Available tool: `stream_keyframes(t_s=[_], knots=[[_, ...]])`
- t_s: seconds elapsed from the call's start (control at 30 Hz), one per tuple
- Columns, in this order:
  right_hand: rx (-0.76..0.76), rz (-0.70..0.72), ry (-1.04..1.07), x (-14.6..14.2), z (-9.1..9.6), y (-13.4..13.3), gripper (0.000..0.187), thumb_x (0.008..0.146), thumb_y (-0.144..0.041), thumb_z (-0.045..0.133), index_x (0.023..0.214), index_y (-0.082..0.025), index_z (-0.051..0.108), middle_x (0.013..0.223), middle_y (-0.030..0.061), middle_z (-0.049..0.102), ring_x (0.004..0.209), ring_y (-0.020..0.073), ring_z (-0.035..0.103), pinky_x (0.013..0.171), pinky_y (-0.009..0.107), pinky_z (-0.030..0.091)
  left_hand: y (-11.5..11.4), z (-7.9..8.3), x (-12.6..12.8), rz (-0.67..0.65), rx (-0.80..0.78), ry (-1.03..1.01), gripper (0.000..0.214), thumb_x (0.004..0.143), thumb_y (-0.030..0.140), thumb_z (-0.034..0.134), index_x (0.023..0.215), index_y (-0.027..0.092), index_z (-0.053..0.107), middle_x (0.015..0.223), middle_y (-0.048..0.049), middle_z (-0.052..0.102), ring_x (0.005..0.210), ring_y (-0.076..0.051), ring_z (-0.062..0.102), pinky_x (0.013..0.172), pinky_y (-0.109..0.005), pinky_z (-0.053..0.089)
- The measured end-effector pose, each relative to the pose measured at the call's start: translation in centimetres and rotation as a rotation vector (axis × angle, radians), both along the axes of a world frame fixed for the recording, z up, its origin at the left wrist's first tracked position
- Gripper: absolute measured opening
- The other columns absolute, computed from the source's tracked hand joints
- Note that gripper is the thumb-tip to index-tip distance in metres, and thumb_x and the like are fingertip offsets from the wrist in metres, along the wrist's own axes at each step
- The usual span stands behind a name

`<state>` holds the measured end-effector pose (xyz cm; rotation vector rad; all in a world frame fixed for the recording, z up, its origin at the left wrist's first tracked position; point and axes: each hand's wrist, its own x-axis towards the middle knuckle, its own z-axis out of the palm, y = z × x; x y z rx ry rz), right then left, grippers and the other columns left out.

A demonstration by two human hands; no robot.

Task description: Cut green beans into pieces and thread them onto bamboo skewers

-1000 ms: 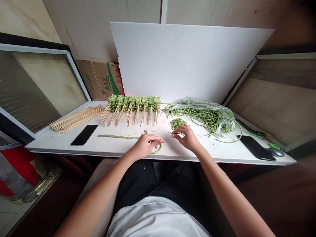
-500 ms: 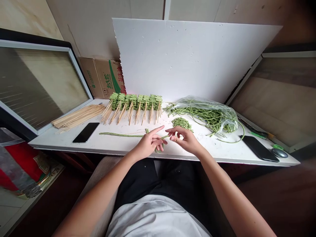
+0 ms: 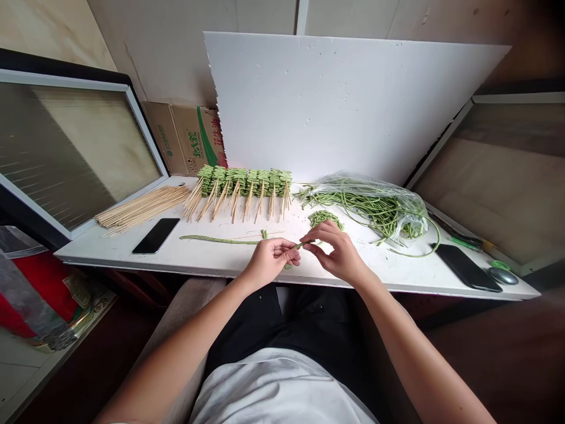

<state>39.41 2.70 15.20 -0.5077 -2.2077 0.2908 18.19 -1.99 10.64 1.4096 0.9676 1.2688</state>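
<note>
A long green bean point(image 3: 220, 239) stretches along the table to the left, its near part running behind my left hand point(image 3: 270, 262). My left hand is closed, and a green bean length point(image 3: 302, 244) sticks out of it to the right. At that length's other end, the thumb and fingertips of my right hand point(image 3: 336, 250) are pinched. Just behind my left hand is a short bean piece point(image 3: 264, 234), with a thin skewer-like line beside it. How the piece and the line join is hidden. A pile of cut bean pieces point(image 3: 324, 218) lies just beyond my right hand.
Skewered bean bundles point(image 3: 245, 179) stand in a row at the back, sticks forward. Loose bamboo skewers point(image 3: 141, 207) and a phone point(image 3: 156, 235) lie left. Long beans in a plastic bag point(image 3: 379, 206), another dark phone point(image 3: 465, 268) and a silver oval object point(image 3: 502, 275) lie right.
The fingers of my left hand have curled closed from a pointing spread. My right hand has shifted slightly, its fingertips now pinched on the bean length between the hands.
</note>
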Motion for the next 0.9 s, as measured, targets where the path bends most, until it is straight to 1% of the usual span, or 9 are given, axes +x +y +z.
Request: stream_keyframes(t_s=[0.1,0.2,0.27,0.33,0.43,0.6,0.7,0.8,0.9], knots=[[0.019,0.040,-0.008,-0.3,-0.3,-0.1,0.011,0.099,-0.020,0.071,0.106,-0.026,0.076,0.093,0.0074,0.073,0.091,0.0257,0.060,0.082,0.043,0.051,-0.2,0.3,0.1,-0.003,0.036,0.023,0.046,0.088,0.054,0.082,0.100,0.010,0.078,0.085,-0.0117,0.079,0.074,-0.021,0.078,0.072,-0.031,0.063],[0.021,0.046,0.038,-0.6,-0.7,-0.1,0.016,0.099,-0.013,0.065,0.098,-0.025,0.076,0.088,0.0069,0.073,0.090,0.0252,0.058,0.079,0.041,0.051,-0.5,0.6,0.2,-0.002,0.089,0.071,0.041,0.091,0.052,0.079,0.094,0.011,0.079,0.084,-0.0107,0.079,0.068,-0.018,0.074,0.069,-0.029,0.061],[-0.016,0.057,0.058,-0.8,-0.9,-0.1,0.019,0.099,-0.012,0.064,0.091,-0.024,0.076,0.085,0.0064,0.072,0.089,0.0249,0.058,0.079,0.041,0.051,-0.7,0.6,0.3,0.007,0.113,0.105,0.039,0.092,0.050,0.078,0.090,0.011,0.079,0.080,-0.0097,0.077,0.065,-0.017,0.072,0.068,-0.029,0.061],[-0.088,0.092,0.057,-0.8,-1.1,-0.1,0.019,0.100,-0.016,0.065,0.087,-0.024,0.077,0.082,0.0059,0.072,0.088,0.0248,0.059,0.081,0.041,0.051,-0.8,0.4,0.4,0.018,0.131,0.127,0.036,0.092,0.047,0.078,0.086,0.011,0.077,0.077,-0.0088,0.076,0.064,-0.017,0.072,0.066,-0.029,0.060],[-0.203,0.138,0.072,-0.9,-1.4,0.2,0.021,0.101,-0.031,0.069,0.083,-0.024,0.077,0.079,0.0061,0.072,0.090,0.0254,0.060,0.087,0.043,0.051,-0.7,-0.2,0.7,0.044,0.140,0.127,0.031,0.093,0.042,0.075,0.084,0.012,0.076,0.076,-0.0083,0.075,0.064,-0.017,0.070,0.065,-0.028,0.059],[-0.328,0.178,0.098,-0.8,-2.1,0.9,0.036,0.096,-0.056,0.072,0.078,-0.025,0.076,0.079,0.0072,0.071,0.094,0.0269,0.061,0.092,0.046,0.050,-0.6,-0.8,1.0,0.027,0.139,0.129,0.027,0.094,0.037,0.072,0.083,0.013,0.074,0.071,-0.0062,0.071,0.062,-0.015,0.065,0.064,-0.028,0.056],[-0.387,0.217,0.085,-0.6,-2.3,1.2,0.039,0.094,-0.059,0.072,0.078,-0.024,0.076,0.081,0.0082,0.071,0.095,0.0270,0.062,0.094,0.047,0.051,-0.9,-0.5,1.2,-0.003,0.120,0.124,0.024,0.094,0.035,0.070,0.083,0.014,0.073,0.071,-0.0054,0.069,0.063,-0.015,0.063,0.064,-0.028,0.055],[-0.410,0.262,0.050,-0.4,-2.4,1.4,0.036,0.095,-0.056,0.073,0.078,-0.024,0.076,0.079,0.0074,0.071,0.094,0.0264,0.062,0.094,0.046,0.052,-1.0,-0.3,1.3,-0.032,0.109,0.162,0.023,0.094,0.033,0.068,0.081,0.014,0.071,0.068,-0.0035,0.066,0.062,-0.014,0.060,0.063,-0.026,0.051],[-0.338,0.236,0.061,-0.4,-2.2,1.2,0.032,0.097,-0.051,0.073,0.079,-0.025,0.077,0.077,0.0066,0.071,0.095,0.0267,0.063,0.094,0.046,0.052,-0.8,-0.4,1.0,-0.034,0.109,0.204,0.028,0.096,0.036,0.064,0.078,0.015,0.068,0.064,-0.0016,0.061,0.059,-0.013,0.056,0.060,-0.025,0.047]])
